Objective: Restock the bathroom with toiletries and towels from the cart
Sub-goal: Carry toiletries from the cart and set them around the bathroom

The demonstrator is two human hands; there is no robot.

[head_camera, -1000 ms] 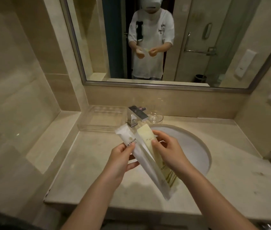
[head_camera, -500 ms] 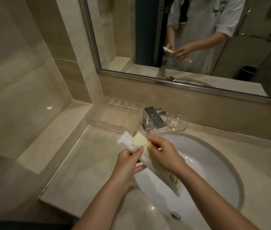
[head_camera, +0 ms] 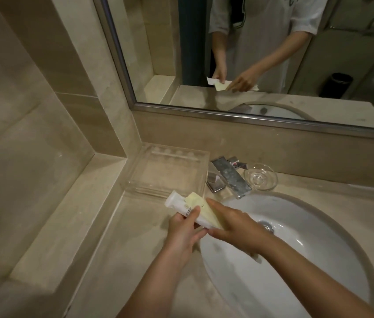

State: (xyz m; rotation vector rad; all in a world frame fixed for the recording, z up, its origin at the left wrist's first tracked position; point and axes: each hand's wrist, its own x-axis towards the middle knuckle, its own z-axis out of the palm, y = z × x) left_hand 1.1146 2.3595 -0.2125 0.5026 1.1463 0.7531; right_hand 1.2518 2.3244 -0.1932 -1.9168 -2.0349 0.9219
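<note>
Two long toiletry packets are held together over the counter's left side: a white packet (head_camera: 178, 203) and a pale yellow packet (head_camera: 200, 207) lying on top of it. My left hand (head_camera: 184, 232) grips the white packet from below. My right hand (head_camera: 234, 228) pinches the yellow packet, whose lower end is hidden under the hand. Just beyond the packets' tips sits a clear acrylic tray (head_camera: 167, 173) with nothing in it, against the back wall.
A chrome faucet (head_camera: 227, 177) and a small glass dish (head_camera: 260, 177) stand behind the white sink basin (head_camera: 296, 260). The beige stone counter (head_camera: 121, 249) stretches left to a raised ledge (head_camera: 66, 226). A mirror (head_camera: 250, 53) above reflects a person holding the packets.
The view has tilted down and moved closer to the counter. Both hands with the packets have shifted left toward the acrylic tray.
</note>
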